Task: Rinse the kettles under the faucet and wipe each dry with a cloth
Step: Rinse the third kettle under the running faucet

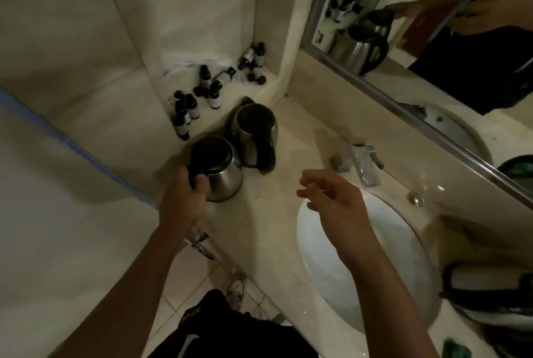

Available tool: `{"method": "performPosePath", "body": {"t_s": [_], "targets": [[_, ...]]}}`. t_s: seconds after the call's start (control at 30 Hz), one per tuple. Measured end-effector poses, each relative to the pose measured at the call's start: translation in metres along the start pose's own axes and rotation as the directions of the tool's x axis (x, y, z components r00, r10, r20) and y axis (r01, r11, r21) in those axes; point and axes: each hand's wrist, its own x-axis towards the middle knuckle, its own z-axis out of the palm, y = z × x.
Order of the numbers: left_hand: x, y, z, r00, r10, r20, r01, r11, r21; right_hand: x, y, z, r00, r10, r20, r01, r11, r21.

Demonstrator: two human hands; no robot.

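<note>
A: Left hand [184,196] is clamped on the black handle of the near kettle [219,167], fingers curled round it, thumb side up. Kettle stands upright on the counter [288,161], lid shut.

B: Second one?

A: Far kettle [255,127] just behind and right of it, nearly touching, lid open, black handle facing the sink. Nobody holds it.

B: Behind them?

A: Cluster of small dark bottles [199,95] with white labels in the corner against the tiled wall, some upright, some lying down. Near the kettles, not touching as far as can be told.

B: Right hand?

A: Right hand [331,199] hangs over the left rim of the white sink [403,256], fingers loosely apart and half curled, holding nothing, touching nothing.

B: Faucet?

A: Chrome faucet [362,164] at the back of the basin, right of that hand. Can't tell whether water runs. Mirror [432,55] above it shows both kettles and the arms. Dark blurred object [487,294] on the counter at far right, can't identify it.
</note>
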Motion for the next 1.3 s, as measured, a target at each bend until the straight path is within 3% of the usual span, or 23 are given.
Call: {"method": "performPosePath", "body": {"t_s": [0.07, 0.13, 0.2, 0.43, 0.57, 0.67, 0.77, 0.87, 0.97, 1.07, 1.17, 1.3], "targets": [[0.001, -0.006, 0.003, 0.999, -0.028, 0.037, 0.036, 0.967, -0.252, 0.003, -0.001, 0.010, 1.000, -0.004, 0.014, 0.004, 1.000, 0.003], [-0.002, -0.012, 0.001, 0.989, -0.034, 0.145, 0.103, 0.857, -0.505, 0.004, -0.002, 0.019, 1.000, 0.001, 0.028, -0.002, 1.000, 0.015], [-0.010, -0.015, -0.001, 0.975, 0.010, 0.221, 0.128, 0.788, -0.602, 0.005, -0.002, 0.025, 0.999, 0.011, 0.033, -0.011, 1.000, 0.022], [-0.040, -0.010, -0.002, 0.927, 0.077, 0.367, 0.159, 0.805, -0.571, 0.008, 0.008, 0.023, 0.999, 0.043, 0.014, -0.043, 0.998, 0.035], [-0.066, -0.001, 0.007, 0.887, 0.079, 0.455, 0.238, 0.767, -0.596, 0.005, 0.024, 0.007, 0.996, 0.085, -0.025, -0.083, 0.995, 0.057], [-0.075, 0.007, 0.026, 0.826, 0.040, 0.563, 0.405, 0.653, -0.640, 0.002, 0.042, -0.014, 0.985, 0.139, -0.099, -0.136, 0.990, 0.036], [-0.081, 0.033, 0.046, 0.724, 0.086, 0.684, 0.540, 0.547, -0.640, 0.013, 0.055, -0.046, 0.957, 0.141, -0.254, -0.170, 0.981, -0.097], [-0.082, 0.063, 0.072, 0.706, 0.120, 0.698, 0.499, 0.615, -0.610, 0.050, 0.065, -0.082, 0.890, 0.100, -0.445, -0.172, 0.978, -0.123], [-0.069, 0.072, 0.115, 0.716, 0.092, 0.692, 0.324, 0.834, -0.446, 0.108, 0.082, -0.112, 0.850, 0.143, -0.506, -0.239, 0.963, -0.129], [-0.064, 0.079, 0.157, 0.744, 0.106, 0.660, 0.124, 0.949, -0.291, 0.169, 0.109, -0.130, 0.861, 0.248, -0.445, -0.344, 0.927, -0.150], [-0.066, 0.082, 0.187, 0.736, 0.180, 0.653, 0.015, 0.960, -0.281, 0.214, 0.133, -0.141, 0.881, 0.357, -0.311, -0.425, 0.885, -0.189], [-0.059, 0.084, 0.212, 0.727, 0.304, 0.616, -0.155, 0.946, -0.284, 0.250, 0.143, -0.157, 0.899, 0.387, -0.205, -0.413, 0.906, -0.099]]}}
